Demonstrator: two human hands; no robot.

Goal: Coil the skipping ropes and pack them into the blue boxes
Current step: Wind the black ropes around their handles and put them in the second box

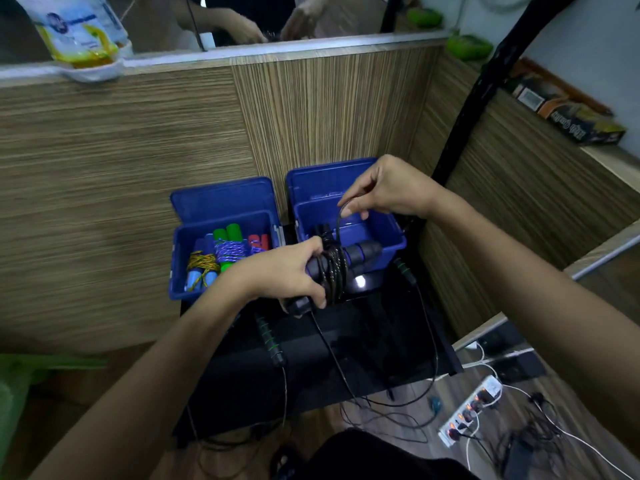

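At far left, a white bag with blue and yellow print (78,27) stands on the ledge, its lettering too blurred to read. The left blue box (221,251) holds coiled ropes with green, blue and red handles. The left hand (287,271) grips the black skipping rope (334,268) by its handles, above the right blue box (349,216). The right hand (388,188) pinches a loop of cord. A second rope with green-ringed handles (272,341) lies on the black table (346,358). A dark carton (585,128) at far right seems to read "High Quality".

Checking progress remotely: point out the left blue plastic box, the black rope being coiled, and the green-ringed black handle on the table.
left blue plastic box (177,268): head view, front-left wall.
black rope being coiled (335,268): head view, wound turns.
green-ringed black handle (270,337): head view, mid-grip.
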